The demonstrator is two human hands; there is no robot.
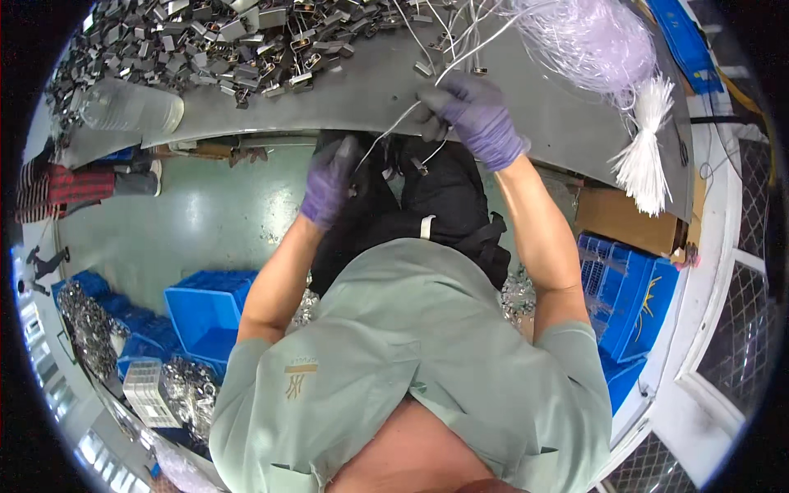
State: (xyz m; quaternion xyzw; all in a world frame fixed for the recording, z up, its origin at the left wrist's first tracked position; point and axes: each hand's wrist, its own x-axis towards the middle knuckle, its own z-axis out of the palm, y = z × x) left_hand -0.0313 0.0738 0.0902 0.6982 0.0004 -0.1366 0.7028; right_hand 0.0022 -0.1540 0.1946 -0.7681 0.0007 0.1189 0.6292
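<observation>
A white cable (pixel 391 129) runs between my two hands over the table's front edge. My left hand (pixel 330 181), in a purple-and-grey work glove, is closed on its lower end; the very tip there is hidden by the fingers. Higher up and to the right, my right hand (pixel 472 115), gloved alike, pinches the cable, which continues up over the table. Below the right fingers hangs a short wire with a small metal-ended piece (pixel 422 170). More white cables (pixel 468 34) with small dark ends lie just beyond the right hand.
A grey table (pixel 362 99) carries a big pile of small dark metal parts (pixel 238 41) at far left and a clear plastic container (pixel 131 107). At right lie a tangled clear-strand bundle (pixel 596 45) and white cable ties (pixel 647 152). Blue crates (pixel 209 308) stand on the floor.
</observation>
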